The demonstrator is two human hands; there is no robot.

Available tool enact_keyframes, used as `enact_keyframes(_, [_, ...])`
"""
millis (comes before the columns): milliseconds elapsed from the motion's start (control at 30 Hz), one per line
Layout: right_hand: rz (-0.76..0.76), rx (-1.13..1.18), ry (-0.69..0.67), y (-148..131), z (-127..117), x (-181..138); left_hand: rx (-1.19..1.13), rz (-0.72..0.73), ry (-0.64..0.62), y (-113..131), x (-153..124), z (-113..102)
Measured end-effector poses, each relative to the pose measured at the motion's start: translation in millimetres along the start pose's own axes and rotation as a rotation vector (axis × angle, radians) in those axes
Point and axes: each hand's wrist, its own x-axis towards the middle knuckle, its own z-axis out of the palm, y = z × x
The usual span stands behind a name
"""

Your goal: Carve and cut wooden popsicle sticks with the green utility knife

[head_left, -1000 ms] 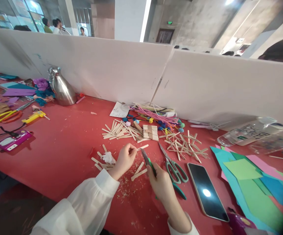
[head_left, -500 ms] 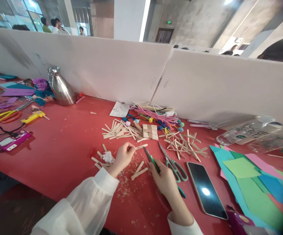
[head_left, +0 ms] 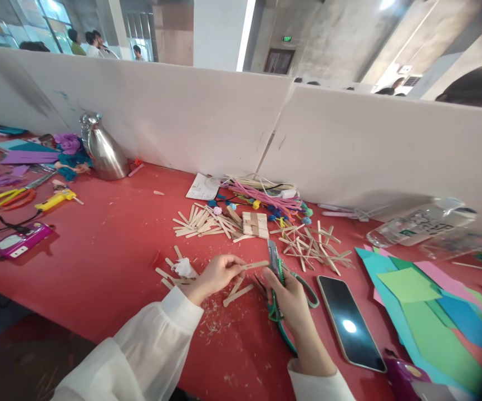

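My left hand (head_left: 218, 274) is closed, pinching a flat wooden craft stick (head_left: 256, 265) between thumb and fingertips. The free end of the stick points right. My right hand (head_left: 289, 298) is wrapped round a green utility knife (head_left: 275, 257). Its blade points up and away from me, close beside the stick's right end. Green-handled scissors (head_left: 309, 291) are partly hidden by my right hand. Below the held stick lie more craft sticks (head_left: 238, 296) among wood shavings (head_left: 211, 323). A crumpled white tissue (head_left: 183, 268) rests on sticks by my left wrist.
Piles of craft sticks (head_left: 201, 221) and crossed sticks (head_left: 318, 248) lie ahead. A phone (head_left: 352, 323) and coloured paper (head_left: 428, 312) are at right, with a plastic bottle (head_left: 422, 223) behind. At left are a steel jug (head_left: 105, 147), yellow glue gun (head_left: 59, 199) and purple power strip (head_left: 21, 240).
My left hand has moved slightly right and down with the stick. The knife has swung from pointing up-left to nearly upright. The scissors look shifted, now more behind my right hand.
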Motion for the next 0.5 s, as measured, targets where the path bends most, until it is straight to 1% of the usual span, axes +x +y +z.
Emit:
enact_keyframes(100, [0.024,0.086,-0.041,-1.2,1.0,-1.0,0.065,0.006,-0.085,0.5,-3.6,0.8])
enact_keyframes(267, [0.041,0.124,-0.188,-10.0,-5.4,-4.7,0.213,0.049,-0.093,8.1,-7.6,-0.7])
enact_keyframes(333, [0.059,0.119,-0.225,-12.2,-8.9,-5.7,0.267,0.074,-0.099,12.4,-9.2,-0.3])
enact_keyframes(433, [0.098,0.1,-0.204,-7.8,-14.0,-3.1,0.359,0.106,-0.068,18.0,-11.0,-2.8])
enact_keyframes(500, [0.141,0.07,-0.139,0.1,-17.5,2.9,0.431,0.109,0.02,20.6,-10.6,-9.2])
